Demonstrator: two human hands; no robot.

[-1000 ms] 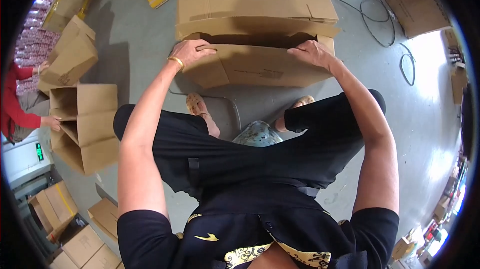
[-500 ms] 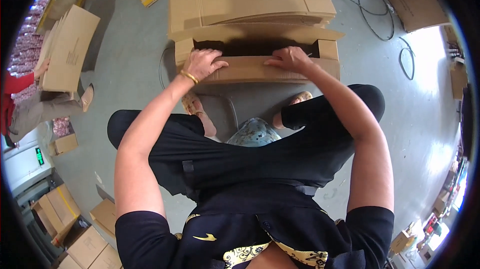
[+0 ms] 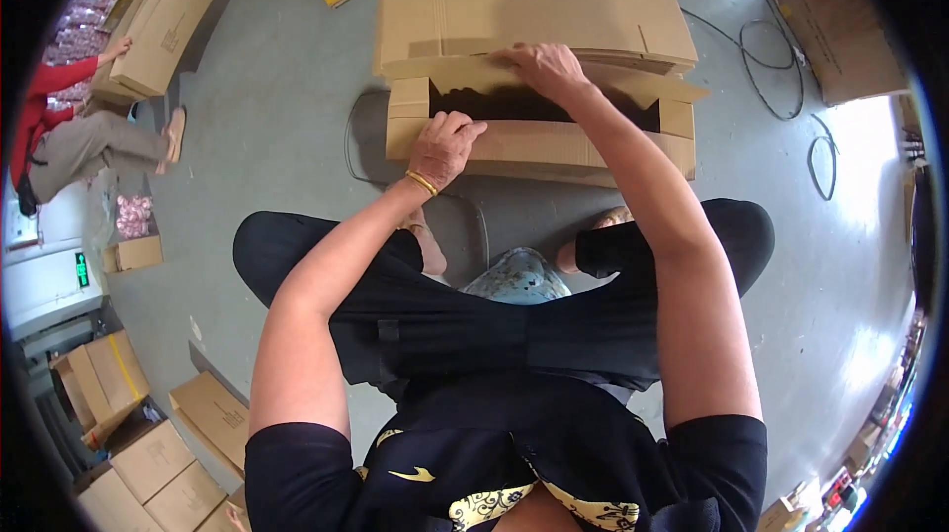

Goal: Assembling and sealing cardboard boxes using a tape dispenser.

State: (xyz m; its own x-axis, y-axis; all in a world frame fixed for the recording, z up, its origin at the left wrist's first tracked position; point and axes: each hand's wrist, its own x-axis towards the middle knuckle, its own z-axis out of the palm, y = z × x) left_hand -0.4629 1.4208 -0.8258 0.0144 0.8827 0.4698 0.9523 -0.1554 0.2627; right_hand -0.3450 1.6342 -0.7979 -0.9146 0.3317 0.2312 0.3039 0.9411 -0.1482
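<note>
A long cardboard box (image 3: 408, 127) stands on the floor in front of my feet, its top partly open and its inside dark. My left hand (image 3: 445, 146) has its fingers curled over the near flap (image 3: 568, 141), left of the middle. Across the opening, my right hand (image 3: 550, 69) reaches to the far flap (image 3: 450, 66) and grips its edge, the fingertips partly hidden. Right behind the box lies a stack of flattened cartons (image 3: 445, 3) with dark print on top.
Cables (image 3: 771, 62) coil on the floor at the right, near a large carton (image 3: 840, 28). At far left a person in red sleeves (image 3: 69, 77) handles cardboard sheets (image 3: 163, 33). More cartons (image 3: 153, 463) stand at lower left. I sit on a low patterned seat (image 3: 519, 277).
My right hand has left the near flap and moved up and left to the far flap. My left hand stays on the near flap. The view has shifted, so the box appears farther right.
</note>
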